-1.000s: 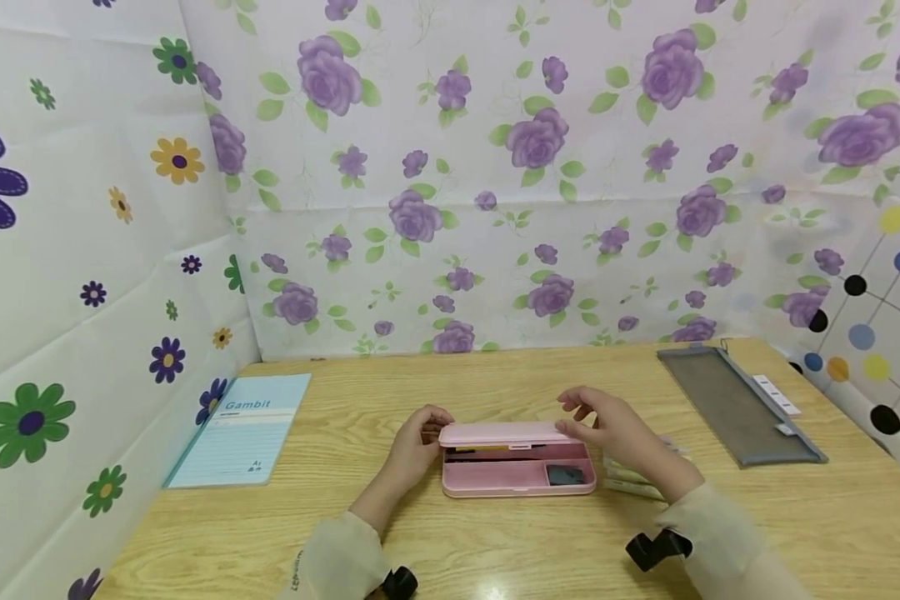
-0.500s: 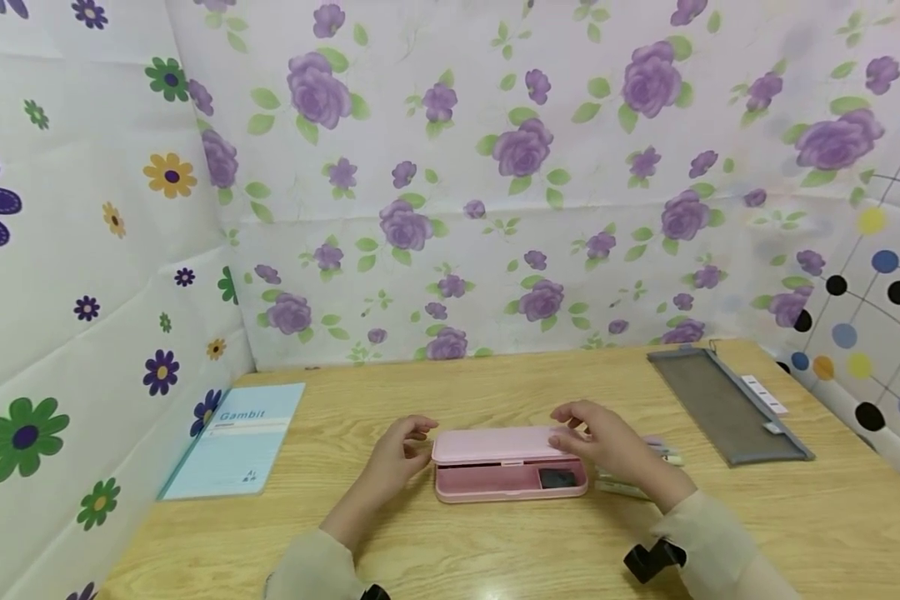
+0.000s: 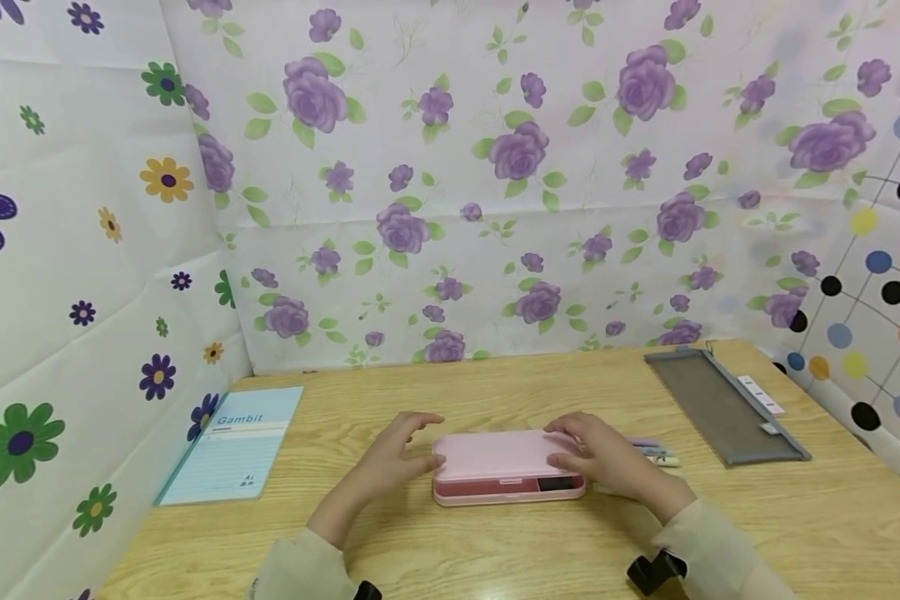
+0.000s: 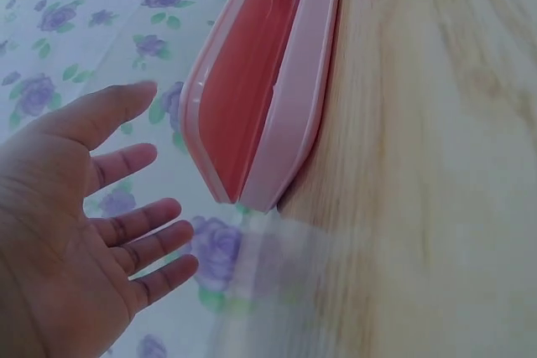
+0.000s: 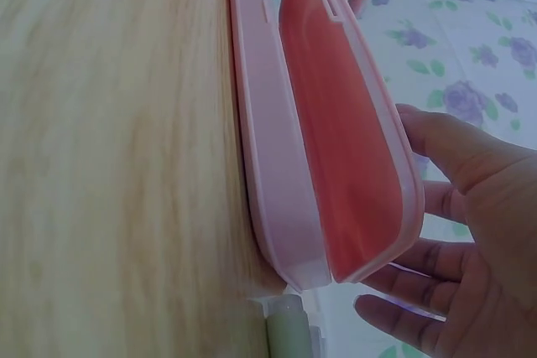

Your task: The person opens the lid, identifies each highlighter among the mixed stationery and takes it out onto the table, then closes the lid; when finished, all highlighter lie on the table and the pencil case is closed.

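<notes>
A pink pencil case (image 3: 508, 457) lies on the wooden table, its lid (image 3: 495, 452) lowered most of the way with a gap along the front. Through the gap a dark item (image 3: 557, 483) shows at the right end of the case. My right hand (image 3: 603, 454) is at the lid's right end, thumb touching its outer face and fingers loosely bent behind. In the right wrist view, the thumb (image 5: 440, 136) lies against the lid's edge. My left hand (image 3: 390, 458) hovers beside the left end, fingers spread and holding nothing; the left wrist view shows it apart from the case.
Several pens (image 3: 663, 458) lie beside the case, partly hidden by my right hand. A grey mesh zip pouch (image 3: 723, 404) and a white strip (image 3: 760, 394) are farther right. A light blue notebook (image 3: 232, 450) lies at left. Floral cloth (image 3: 450, 183) hangs behind the table.
The lid has swung down toward the front, covering most of the case's inside. My right hand has followed it; my left hand has drawn off the left end and spread its fingers.
</notes>
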{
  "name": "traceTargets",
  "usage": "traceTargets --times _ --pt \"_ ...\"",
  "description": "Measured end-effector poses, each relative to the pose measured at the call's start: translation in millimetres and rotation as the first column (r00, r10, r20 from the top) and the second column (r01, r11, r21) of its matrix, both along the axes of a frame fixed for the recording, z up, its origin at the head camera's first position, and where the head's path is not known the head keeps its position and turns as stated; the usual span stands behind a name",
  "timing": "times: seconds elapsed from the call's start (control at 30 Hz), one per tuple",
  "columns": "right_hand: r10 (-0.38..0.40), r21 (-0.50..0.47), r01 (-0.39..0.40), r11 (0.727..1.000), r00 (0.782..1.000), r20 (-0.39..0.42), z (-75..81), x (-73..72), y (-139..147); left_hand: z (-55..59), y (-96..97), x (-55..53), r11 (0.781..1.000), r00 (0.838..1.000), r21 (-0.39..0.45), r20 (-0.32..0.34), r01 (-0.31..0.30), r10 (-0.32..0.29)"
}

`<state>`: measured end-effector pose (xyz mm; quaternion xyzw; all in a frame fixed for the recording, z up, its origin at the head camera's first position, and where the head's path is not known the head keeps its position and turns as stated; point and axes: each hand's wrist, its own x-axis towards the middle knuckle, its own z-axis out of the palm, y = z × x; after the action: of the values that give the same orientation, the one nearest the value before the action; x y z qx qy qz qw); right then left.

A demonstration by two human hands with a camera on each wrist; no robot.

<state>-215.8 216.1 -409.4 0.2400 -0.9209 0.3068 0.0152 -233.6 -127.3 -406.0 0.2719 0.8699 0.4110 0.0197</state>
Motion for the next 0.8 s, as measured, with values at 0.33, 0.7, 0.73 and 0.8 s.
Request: traceTargets --times 0.33,0.7,0.73,0.8 --pt "0.085 0.056 -0.084 0.995 0.996 -0.025 -5.5 4.4 3 -7.4 19.3 -1.4 0.985 0.999 -0.170 -0.030 0.034 -0.039" --pt "0.144 0.140 -0.128 0.982 0.983 -0.114 -7.4 7.6 7 -14.4 25.5 1.9 0.970 0.995 -0.244 -0.098 0.004 -0.029" --pt "0.146 0.142 -0.128 0.981 0.981 -0.124 -7.6 7.9 7 -15.6 25.8 1.5 0.967 0.992 -0.253 -0.118 0.003 -0.034" --pt "0.147 0.144 -0.127 0.981 0.979 -0.144 -8.0 8.4 7 -18.2 26.3 1.2 0.963 0.990 -0.269 -0.138 0.002 -0.041"
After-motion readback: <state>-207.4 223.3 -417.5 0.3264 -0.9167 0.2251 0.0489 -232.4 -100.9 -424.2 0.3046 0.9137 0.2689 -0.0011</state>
